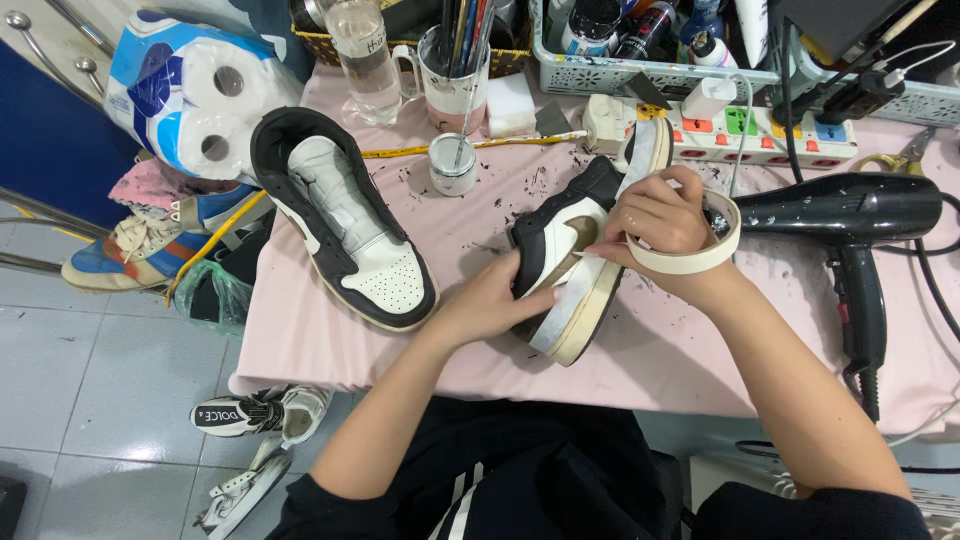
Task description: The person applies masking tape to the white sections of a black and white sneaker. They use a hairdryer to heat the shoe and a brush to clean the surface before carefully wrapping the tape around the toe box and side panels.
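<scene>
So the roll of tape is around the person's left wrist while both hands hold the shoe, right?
Not quite. The head view shows the roll of tape around the right wrist, not the left. Both the left hand and the right hand do hold the shoe.

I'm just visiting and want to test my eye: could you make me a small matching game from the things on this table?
Things:
1. hair dryer
2. roll of tape
3. second sneaker
4. toilet paper pack

Places:
A. around the right hand's wrist
B. far left, at the table's edge
C. lying sole-down, left of the hands
D. right side, black

Pairs: 1-D, 2-A, 3-C, 4-B
</scene>
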